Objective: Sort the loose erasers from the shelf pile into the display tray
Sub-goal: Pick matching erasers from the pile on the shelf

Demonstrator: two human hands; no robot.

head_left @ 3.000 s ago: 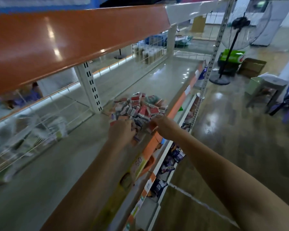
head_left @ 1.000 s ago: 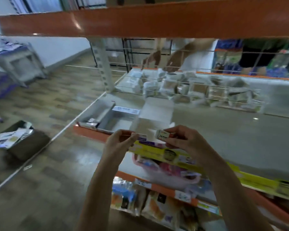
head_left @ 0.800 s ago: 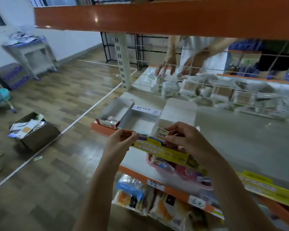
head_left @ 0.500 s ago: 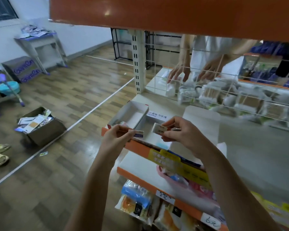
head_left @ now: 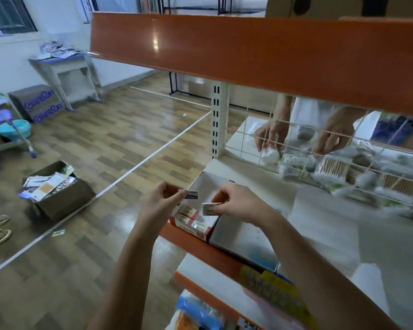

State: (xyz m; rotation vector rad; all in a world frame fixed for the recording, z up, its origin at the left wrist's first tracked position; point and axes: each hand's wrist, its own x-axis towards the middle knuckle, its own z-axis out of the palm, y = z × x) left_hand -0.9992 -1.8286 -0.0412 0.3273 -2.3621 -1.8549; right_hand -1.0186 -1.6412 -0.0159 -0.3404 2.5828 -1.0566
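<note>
The display tray [head_left: 202, 184] sits at the left end of the shelf [head_left: 320, 225], its front edge at the orange shelf lip. It is an open white box with a red-printed front wall, and a second open white box [head_left: 239, 236] stands touching it on the right. Inside the tray, a few packed erasers [head_left: 188, 216] with red and white wrappers lie flat in the near part; the far part shows bare white floor. The second box shows a bare white floor and something blue at its near corner, too blurred to identify. The left hand [head_left: 160, 206] pinches one eraser [head_left: 191, 194] between thumb and fingertips, holding it level just above the tray's left wall. The right hand [head_left: 236, 204] pinches a second eraser [head_left: 209, 208] at one end, holding it over the tray, just above the packed ones. On the floor at left, a cardboard box [head_left: 62, 198] holds loose cards and papers. Behind the wire grid [head_left: 296, 148], another person's hands [head_left: 271, 136] handle packets on the far side. Compared with half a second earlier, both hands are further left and lower: the right-hand eraser was then above the second box and is now over the tray, and the packed erasers, then hidden by the left hand, are exposed.
</note>
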